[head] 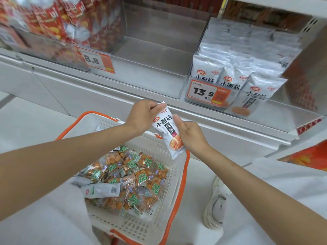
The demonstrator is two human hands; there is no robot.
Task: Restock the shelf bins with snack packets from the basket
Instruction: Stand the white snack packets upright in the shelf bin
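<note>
Holding a white packet (166, 129) between both hands, you have it above the far right corner of the basket (134, 225), just in front of the shelf (221, 128) edge. Your left hand (143, 117) pinches the packet's top corner with curled fingers. Your right hand (192, 137) grips its right edge, thumb pressed on the printed face. The packet is tilted, its top leaning left, its lower end hanging over the basket rim.

The basket sits on the floor below your arms, white with orange handles. In it lies a heap of green-and-orange packets (134, 177), with a few grey-white ones at the near left.

On the shelf, the right bin (194, 101) holds rows of upright white packets (237, 75) with the same print as yours, behind a 13.5 tag (203, 93). The left bin (53, 53) holds red packets (51, 23), blurred, next to an 8.8 tag (96, 61). A clear-walled middle bin (150, 82) stands between the two. A pale shoe (216, 200) shows beside the basket.
</note>
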